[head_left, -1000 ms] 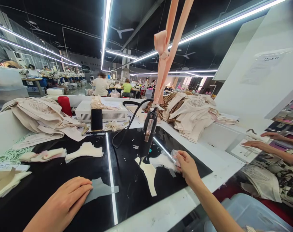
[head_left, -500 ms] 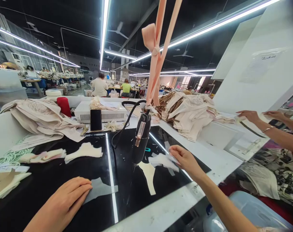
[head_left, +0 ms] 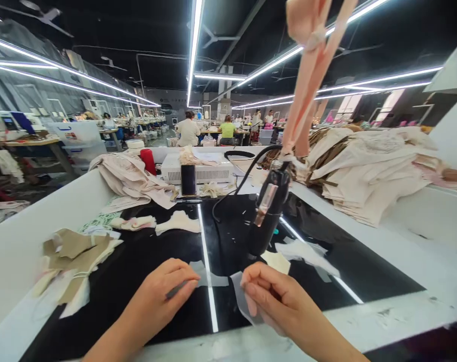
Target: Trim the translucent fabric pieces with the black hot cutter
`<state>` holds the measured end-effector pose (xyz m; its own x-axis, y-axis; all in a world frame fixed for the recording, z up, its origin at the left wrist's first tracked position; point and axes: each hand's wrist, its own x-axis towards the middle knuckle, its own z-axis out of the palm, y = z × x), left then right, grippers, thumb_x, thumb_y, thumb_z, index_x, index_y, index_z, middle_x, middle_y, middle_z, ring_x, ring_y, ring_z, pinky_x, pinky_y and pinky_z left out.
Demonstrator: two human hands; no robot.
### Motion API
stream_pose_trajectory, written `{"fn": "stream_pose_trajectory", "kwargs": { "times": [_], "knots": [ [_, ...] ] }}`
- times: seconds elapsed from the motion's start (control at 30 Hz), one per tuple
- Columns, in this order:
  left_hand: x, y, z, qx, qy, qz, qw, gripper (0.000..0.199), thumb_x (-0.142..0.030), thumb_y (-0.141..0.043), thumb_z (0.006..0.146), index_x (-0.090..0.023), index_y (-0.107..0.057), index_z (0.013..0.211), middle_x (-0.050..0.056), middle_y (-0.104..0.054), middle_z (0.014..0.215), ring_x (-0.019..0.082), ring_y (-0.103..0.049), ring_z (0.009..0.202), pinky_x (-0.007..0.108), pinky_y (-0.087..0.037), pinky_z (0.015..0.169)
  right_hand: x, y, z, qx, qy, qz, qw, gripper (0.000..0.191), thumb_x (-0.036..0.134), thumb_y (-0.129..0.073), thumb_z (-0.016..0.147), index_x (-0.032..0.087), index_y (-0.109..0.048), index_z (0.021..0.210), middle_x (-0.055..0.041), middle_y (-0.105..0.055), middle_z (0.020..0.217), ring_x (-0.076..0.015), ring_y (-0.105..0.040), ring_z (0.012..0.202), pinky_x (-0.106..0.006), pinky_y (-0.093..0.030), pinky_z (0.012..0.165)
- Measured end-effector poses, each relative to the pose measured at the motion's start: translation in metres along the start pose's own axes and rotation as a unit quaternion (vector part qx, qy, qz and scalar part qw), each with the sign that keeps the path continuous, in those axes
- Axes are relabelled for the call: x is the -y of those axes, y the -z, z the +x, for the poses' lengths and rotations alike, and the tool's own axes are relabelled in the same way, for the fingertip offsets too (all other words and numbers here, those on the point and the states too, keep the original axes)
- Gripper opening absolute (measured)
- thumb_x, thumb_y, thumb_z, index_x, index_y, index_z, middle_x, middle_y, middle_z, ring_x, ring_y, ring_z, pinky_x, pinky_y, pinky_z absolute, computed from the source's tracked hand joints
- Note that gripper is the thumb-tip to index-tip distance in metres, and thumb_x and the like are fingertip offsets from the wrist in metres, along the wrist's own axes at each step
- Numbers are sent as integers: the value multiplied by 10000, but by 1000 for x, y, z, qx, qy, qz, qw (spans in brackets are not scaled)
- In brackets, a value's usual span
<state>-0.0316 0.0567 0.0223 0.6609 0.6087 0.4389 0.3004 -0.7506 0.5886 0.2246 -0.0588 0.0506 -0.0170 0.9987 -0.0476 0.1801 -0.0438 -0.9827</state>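
My right hand point(head_left: 270, 296) pinches a thin translucent piece point(head_left: 240, 297) at its upper edge, low over the glossy black surface point(head_left: 130, 266). To its left, my left hand point(head_left: 168, 286) is curled beside another translucent piece point(head_left: 215, 280) that lies flat; fingertips and thumb are a little apart, with nothing visible between them. Above my right hand hangs a black handheld tool point(head_left: 270, 213) on peach straps point(head_left: 304, 95). A cream cut piece point(head_left: 277, 261) is partly hidden behind my right hand, and white pieces point(head_left: 307, 254) lie to its right.
A cream shaped stack point(head_left: 178, 222) and beige bundles point(head_left: 75, 256) lie on the left. At the back are a phone point(head_left: 188, 180), a white box point(head_left: 213, 174) and a red spool point(head_left: 147, 162). Fabric piles point(head_left: 375, 166) stand at the right. Several people sit far behind.
My right hand has moved left from the white pieces and now holds a translucent piece. My left hand has lifted off its piece. The view has turned right.
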Motion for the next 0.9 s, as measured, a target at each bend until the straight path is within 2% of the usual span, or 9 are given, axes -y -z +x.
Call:
{"fn": "stream_pose_trajectory", "kwargs": {
  "times": [0.07,0.1,0.2,0.33,0.43,0.53,0.6,0.77,0.9],
  "knots": [
    [-12,-3,0,55,39,-96,993,297,-426,-575,1057,-242,-799,995,47,-744,946,176,-694,880,246,-535,825,0,-16,10,41,5,1,999,442,662,-589,976,226,-589,901,51,-598,654,-60,-340,459,-206,-237,443],
    [-17,-4,-1,64,60,-144,986,334,-481,-591,1043,-230,-801,979,50,-734,917,177,-673,847,251,-521,800,-1,-23,15,59,10,-5,998,412,630,-576,996,228,-592,910,47,-604,673,-71,-359,489,-211,-254,463],
    [-23,-9,-2,58,128,-276,951,430,-603,-684,952,-186,-780,907,43,-676,861,170,-599,790,255,-480,742,-4,-36,26,78,33,-48,995,356,559,-555,1026,230,-616,902,38,-619,697,-100,-398,561,-230,-298,522],
    [-23,-14,-2,36,231,-403,885,420,-587,-778,875,-170,-726,894,12,-639,820,140,-559,730,242,-471,695,-8,-45,33,80,38,-75,993,358,547,-554,1027,232,-623,874,42,-605,674,-106,-394,576,-239,-307,547],
    [-25,-14,-1,26,281,-424,861,423,-566,-812,841,-166,-675,824,-12,-595,730,112,-503,627,225,-435,594,-13,-46,36,85,3,-43,995,424,644,-577,985,229,-644,930,37,-611,688,-91,-367,544,-229,-270,503],
    [-27,-11,1,7,297,-430,853,470,-591,-837,799,-166,-636,783,-33,-555,658,100,-487,575,222,-417,560,-19,-41,37,102,-45,19,994,575,763,-601,911,227,-658,1111,30,-633,732,-59,-306,486,-212,-208,447],
    [-28,-9,2,-16,306,-430,849,498,-613,-844,779,-170,-617,771,-39,-547,633,95,-482,560,218,-412,551,-23,-35,36,115,-72,44,990,656,799,-633,865,215,-662,1161,21,-644,747,-45,-281,470,-202,-181,427],
    [-26,-7,4,-61,325,-435,837,540,-648,-852,757,-181,-581,746,-50,-527,581,83,-442,522,201,-387,507,-34,-21,29,120,-122,29,985,609,781,-711,821,199,-714,1002,22,-632,717,-28,-267,463,-187,-182,414],
    [-23,-7,4,-69,332,-436,833,556,-664,-844,765,-186,-561,743,-51,-530,562,72,-428,484,195,-371,477,-43,-17,24,130,-119,9,984,599,792,-710,809,203,-732,913,16,-589,716,-41,-259,488,-203,-149,414]
  ]
}}
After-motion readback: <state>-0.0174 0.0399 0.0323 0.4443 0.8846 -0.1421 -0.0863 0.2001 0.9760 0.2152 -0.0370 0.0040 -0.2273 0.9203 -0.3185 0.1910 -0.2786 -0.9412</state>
